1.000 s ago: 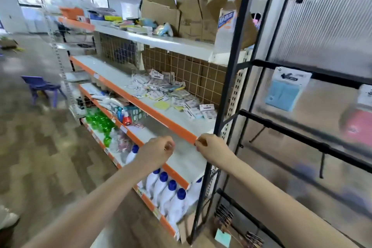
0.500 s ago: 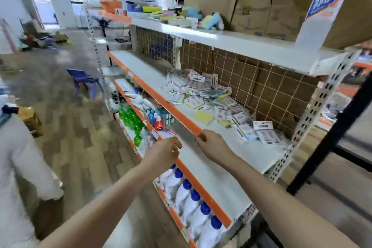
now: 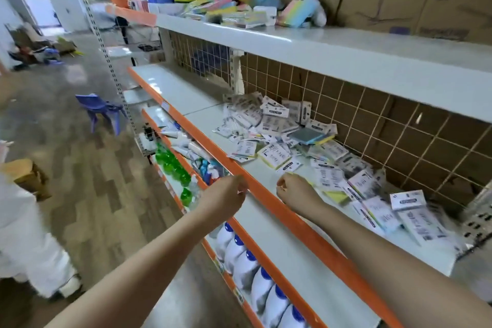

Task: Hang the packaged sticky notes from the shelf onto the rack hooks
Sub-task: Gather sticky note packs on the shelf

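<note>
Here, in the head view, a white shelf point(image 3: 279, 224) with an orange edge strip point(image 3: 266, 197) is seen from above and to the left. The right hand point(image 3: 294, 192) is held over the shelf, just short of the packs point(image 3: 300, 146); its fingers are curled and nothing is seen between them. The left hand point(image 3: 226, 196) is held in front of the strip, fingers likewise curled, with no object visible in it. Both are judged to be placed for a reach into the pile, no pack being gripped yet. The packs are heaped loosely on the shelf against a brown grid panel point(image 3: 399, 136), well beyond the strip. They appear as flat clear sleeves with white printed header cards; yellow and blue pads show through some. Print is too blurred to be read. No rack hooks are shown, so hanging is judged still to be done.
</note>
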`<state>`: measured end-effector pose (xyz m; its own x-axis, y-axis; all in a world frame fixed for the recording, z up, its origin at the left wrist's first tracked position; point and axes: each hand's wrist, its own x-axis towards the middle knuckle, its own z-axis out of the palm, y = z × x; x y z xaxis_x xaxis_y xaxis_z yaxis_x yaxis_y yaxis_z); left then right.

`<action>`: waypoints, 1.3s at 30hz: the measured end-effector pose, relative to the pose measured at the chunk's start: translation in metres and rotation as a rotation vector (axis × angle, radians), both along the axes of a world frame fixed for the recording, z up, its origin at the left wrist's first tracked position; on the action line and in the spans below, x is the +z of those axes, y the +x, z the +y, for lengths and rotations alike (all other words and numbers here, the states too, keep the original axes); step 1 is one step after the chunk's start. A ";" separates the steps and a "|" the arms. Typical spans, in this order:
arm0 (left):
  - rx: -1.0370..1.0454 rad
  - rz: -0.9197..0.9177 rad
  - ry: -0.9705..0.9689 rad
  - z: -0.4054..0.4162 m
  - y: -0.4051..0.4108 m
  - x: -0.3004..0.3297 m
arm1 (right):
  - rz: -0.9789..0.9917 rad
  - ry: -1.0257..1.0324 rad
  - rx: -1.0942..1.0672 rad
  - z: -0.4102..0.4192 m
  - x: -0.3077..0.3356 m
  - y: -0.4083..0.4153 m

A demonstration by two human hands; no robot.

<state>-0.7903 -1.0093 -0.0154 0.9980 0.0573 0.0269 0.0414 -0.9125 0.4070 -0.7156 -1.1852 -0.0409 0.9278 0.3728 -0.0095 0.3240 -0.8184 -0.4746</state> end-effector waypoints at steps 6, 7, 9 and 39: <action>-0.182 0.019 0.068 -0.002 0.094 -0.028 | 0.011 -0.274 -0.109 0.008 -0.043 0.038; -0.237 0.003 0.096 -0.003 0.110 -0.033 | -0.008 -0.299 -0.148 0.012 -0.049 0.044; -0.352 -0.030 0.147 -0.006 0.138 -0.043 | -0.031 -0.314 -0.219 0.020 -0.055 0.055; -0.939 -0.481 0.624 0.013 0.203 -0.072 | -0.438 -0.783 -0.531 0.058 -0.038 0.058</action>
